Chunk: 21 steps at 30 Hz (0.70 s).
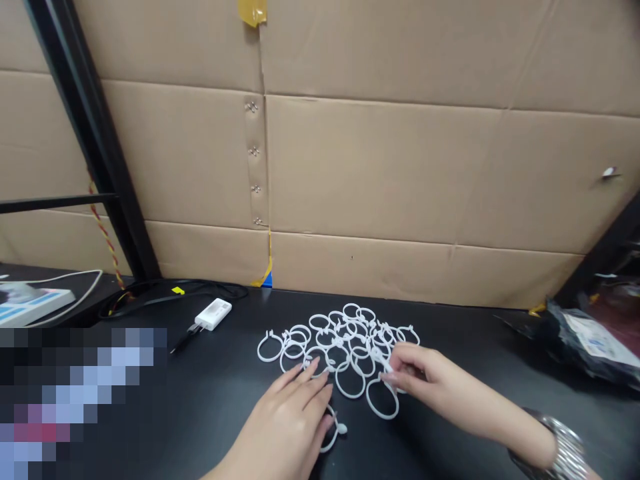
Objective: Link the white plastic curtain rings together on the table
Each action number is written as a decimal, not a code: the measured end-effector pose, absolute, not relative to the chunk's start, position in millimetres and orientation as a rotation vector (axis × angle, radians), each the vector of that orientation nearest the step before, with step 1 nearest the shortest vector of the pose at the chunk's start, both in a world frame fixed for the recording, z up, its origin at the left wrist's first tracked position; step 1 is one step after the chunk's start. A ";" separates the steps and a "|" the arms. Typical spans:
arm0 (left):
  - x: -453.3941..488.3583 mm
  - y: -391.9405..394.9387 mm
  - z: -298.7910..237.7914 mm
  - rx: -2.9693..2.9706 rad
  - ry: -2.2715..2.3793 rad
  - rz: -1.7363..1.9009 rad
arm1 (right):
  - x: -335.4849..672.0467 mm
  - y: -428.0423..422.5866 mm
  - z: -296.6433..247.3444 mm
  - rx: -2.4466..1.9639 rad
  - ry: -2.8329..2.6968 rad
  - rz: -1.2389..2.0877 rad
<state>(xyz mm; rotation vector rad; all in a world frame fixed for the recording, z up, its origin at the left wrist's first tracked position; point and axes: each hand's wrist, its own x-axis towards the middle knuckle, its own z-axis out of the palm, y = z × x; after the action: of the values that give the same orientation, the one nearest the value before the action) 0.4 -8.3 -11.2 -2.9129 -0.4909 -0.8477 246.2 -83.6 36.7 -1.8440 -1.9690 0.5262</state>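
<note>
The right hand [417,379], coming in from the lower right of the frame, has its thumb and fingertips pinched together on the clasp end of a white plastic ring [383,402], which lies flat on the black worktop [450,440] just below the fingers. A silver metal wristwatch [565,448] sits on that wrist.

The left hand [293,420], at lower centre, rests palm down with its fingers spread loosely and straight, gripping nothing. Its fingertips touch the near edge of the heap of white plastic rings [345,337], and a loose white ring [336,430] lies against its thumb side.

The heap spreads across the middle of the worktop, between and just above both hands, its rings overlapping.

Left of the heap lies a small white rectangular adapter [214,314] with black cables [165,292] coiled behind it. A white power strip [33,301] sits at the far left edge. A crumpled black plastic bag [590,347] lies at the right edge. A brown cardboard wall [380,167] fills the upper frame, and a black metal post [93,143] leans across it at upper left.
</note>
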 end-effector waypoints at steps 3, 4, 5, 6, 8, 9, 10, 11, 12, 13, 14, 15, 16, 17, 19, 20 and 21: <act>1.9 -11.0 -11.5 -2.893 -0.460 -0.828 | 231.9 -92.4 41.3 -1.701 -2.004 0.997; 2.5 -11.3 -12.5 -2.883 -0.461 -0.806 | 226.9 -93.7 39.0 -1.661 -2.004 1.090; 3.1 -11.2 -13.8 -2.875 -0.479 -0.773 | 222.4 -93.8 34.9 -1.642 -2.004 1.107; 3.6 -10.6 -15.4 -2.869 -0.515 -0.738 | 218.7 -92.3 29.5 -1.643 -2.007 1.053; 4.2 -7.6 -19.4 -2.870 -0.615 -0.677 | 214.3 -85.3 16.7 -1.667 -1.987 0.877; 4.3 -5.0 -21.5 -2.886 -0.655 -0.647 | 213.9 -80.2 10.6 -1.689 -1.956 0.793; 4.3 -1.4 -23.7 -2.911 -0.688 -0.622 | 214.6 -74.7 5.6 -1.716 -1.914 0.726; 4.1 3.0 -25.8 -2.949 -0.710 -0.600 | 216.5 -69.3 2.1 -1.744 -1.870 0.673; 3.9 8.4 -27.8 -2.997 -0.719 -0.580 | 219.1 -64.6 0.6 -1.767 -1.826 0.626; 3.5 14.5 -29.7 -3.037 -0.748 -0.568 | 222.2 -61.2 1.2 -1.784 -1.786 0.596; 3.3 21.0 -31.3 -3.079 -0.770 -0.548 | 225.5 -59.6 3.9 -1.789 -1.758 0.593; 3.1 27.8 -32.7 -3.114 -0.790 -0.536 | 228.7 -59.9 8.4 -1.783 -1.748 0.621; 3.2 34.5 -33.9 -3.141 -0.815 -0.523 | 231.6 -62.2 14.1 -1.767 -1.761 0.686; 3.6 40.7 -34.7 -3.166 -0.825 -0.523 | 234.2 -66.1 20.2 -1.745 -1.788 0.778; 5.1 50.8 -35.7 -3.201 -0.814 -0.522 | 238.0 -76.0 30.8 -1.703 -1.859 1.012; 6.2 54.5 -35.9 -3.210 -0.806 -0.528 | 239.6 -80.3 33.9 -1.690 -1.882 1.109; 7.1 57.2 -35.9 -3.214 -0.801 -0.535 | 241.2 -83.3 35.2 -1.684 -1.890 1.168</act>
<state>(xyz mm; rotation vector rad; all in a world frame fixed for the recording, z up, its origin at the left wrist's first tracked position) 7.1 57.2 -35.9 -3.2137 -0.8015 -0.5350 241.2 -83.3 35.2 -1.6841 -1.8902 1.1682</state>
